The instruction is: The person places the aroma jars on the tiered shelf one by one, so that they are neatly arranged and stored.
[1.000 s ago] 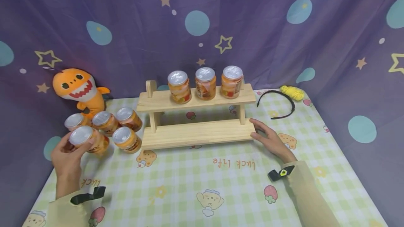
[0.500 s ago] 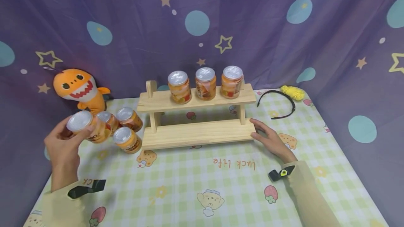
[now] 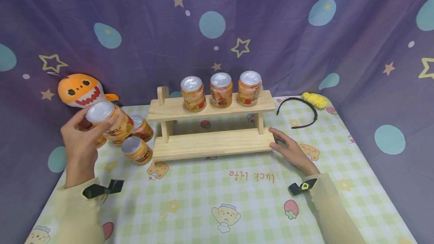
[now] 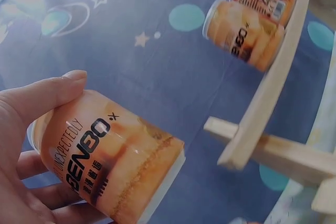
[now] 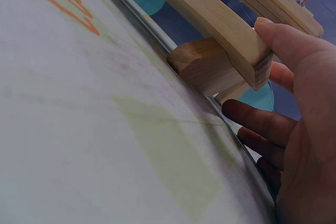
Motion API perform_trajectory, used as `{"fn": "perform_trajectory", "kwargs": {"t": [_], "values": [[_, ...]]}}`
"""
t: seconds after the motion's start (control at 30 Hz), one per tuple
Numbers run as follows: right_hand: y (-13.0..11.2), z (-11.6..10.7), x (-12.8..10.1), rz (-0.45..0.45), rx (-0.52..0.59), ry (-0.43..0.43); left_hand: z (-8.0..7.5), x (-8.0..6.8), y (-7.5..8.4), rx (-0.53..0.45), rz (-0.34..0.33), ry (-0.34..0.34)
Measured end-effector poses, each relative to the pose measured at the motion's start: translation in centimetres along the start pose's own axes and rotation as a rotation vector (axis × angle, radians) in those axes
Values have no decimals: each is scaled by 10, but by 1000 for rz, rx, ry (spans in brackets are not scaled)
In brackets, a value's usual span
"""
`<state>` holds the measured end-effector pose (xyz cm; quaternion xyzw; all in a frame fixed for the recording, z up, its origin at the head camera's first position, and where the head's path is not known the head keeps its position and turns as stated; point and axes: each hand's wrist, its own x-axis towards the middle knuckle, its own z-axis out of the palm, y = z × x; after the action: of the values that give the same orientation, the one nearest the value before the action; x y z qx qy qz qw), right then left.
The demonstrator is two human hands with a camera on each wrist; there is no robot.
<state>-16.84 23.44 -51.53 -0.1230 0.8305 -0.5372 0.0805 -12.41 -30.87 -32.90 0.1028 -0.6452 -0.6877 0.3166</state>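
My left hand (image 3: 79,142) grips an orange can (image 4: 113,156) with a silver lid, tilted and raised above the other cans at the left. Its label reads BENBO in the left wrist view. Below and beside it stand several like cans, among them a front can (image 3: 137,151) and a rear can (image 3: 144,128); others are partly hidden. At the right end of the lower board of a two-tier wooden shelf (image 3: 213,142), my right hand (image 3: 291,151) holds the board's end, thumb on its edge. Three cans, one a middle can (image 3: 221,90), stand upright on the top tier.
An orange shark plush (image 3: 79,90) leans at the back left, behind the cans. A black headband (image 3: 313,112) and a yellow yarn skein (image 3: 314,100) lie at the back right. A purple curtain (image 3: 145,59) bounds the checked tablecloth (image 3: 193,187).
My left hand has lifted the can, first moving back and left, then up and to the right over the other cans. The right hand stays at the shelf's end.
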Motion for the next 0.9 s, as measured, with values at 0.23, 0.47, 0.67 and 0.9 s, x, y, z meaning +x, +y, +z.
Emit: {"fn": "perform_trajectory", "kwargs": {"t": [0.23, 0.47, 0.67, 0.9], "values": [[-1, 0, -1, -6, 5, 0, 28, 1, 7, 34, -1, -46], [0, 0, 0, -7, 6, 0, 53, 3, 8, 78, -23, -136], [2, 0, 1, -5, -2, 1, 72, 3, 3, 94, -17, -187], [3, -1, 1, 5, -1, 2, 91, 5, -5, 134, -32, -224]]}}
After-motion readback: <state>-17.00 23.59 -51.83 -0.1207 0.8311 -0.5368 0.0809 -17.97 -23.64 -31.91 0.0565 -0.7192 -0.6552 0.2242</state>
